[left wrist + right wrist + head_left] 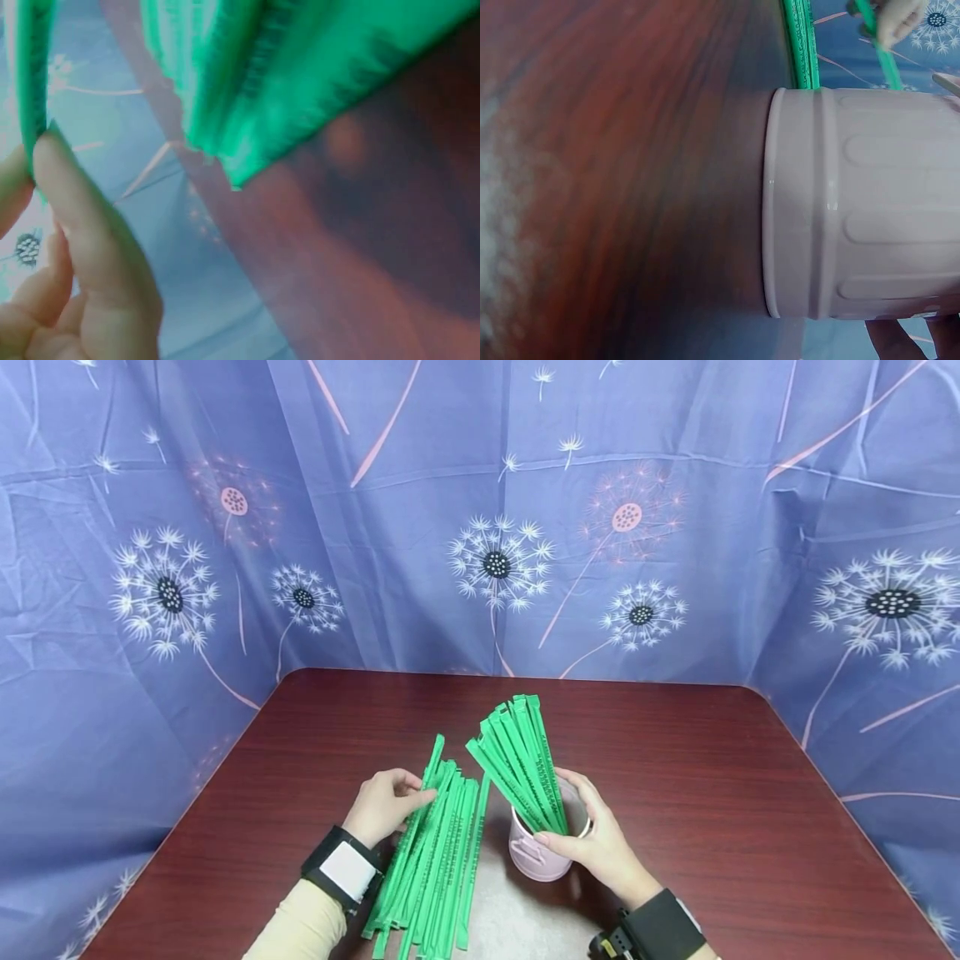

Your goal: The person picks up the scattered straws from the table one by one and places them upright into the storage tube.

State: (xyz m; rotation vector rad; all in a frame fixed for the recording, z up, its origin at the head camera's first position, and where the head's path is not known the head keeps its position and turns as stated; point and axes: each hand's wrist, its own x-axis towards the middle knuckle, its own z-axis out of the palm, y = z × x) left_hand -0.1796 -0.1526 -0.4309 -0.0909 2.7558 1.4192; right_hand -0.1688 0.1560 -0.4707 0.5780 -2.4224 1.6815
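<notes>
My left hand (382,806) pinches one green paper-wrapped straw (31,75) between thumb and finger, tilted over the left pile. That loose pile of green wrapped straws (442,852) lies lengthwise on the table, with dark print along the wrappers. To its right stands a pale pink cup (531,856) with ridged sides and a small handle. A fanned bunch of the same straws (517,760) leans out of it toward the left. My right hand (600,835) grips the cup's right side, thumb at the front of the rim. The straws' lower ends are hidden inside the cup.
Both things stand on a dark reddish wood-grain table (675,752) with rounded far corners. A blue curtain (420,577) printed with dandelions hangs behind and along both sides. Black bands sit on both wrists, and light glares off the table between pile and cup.
</notes>
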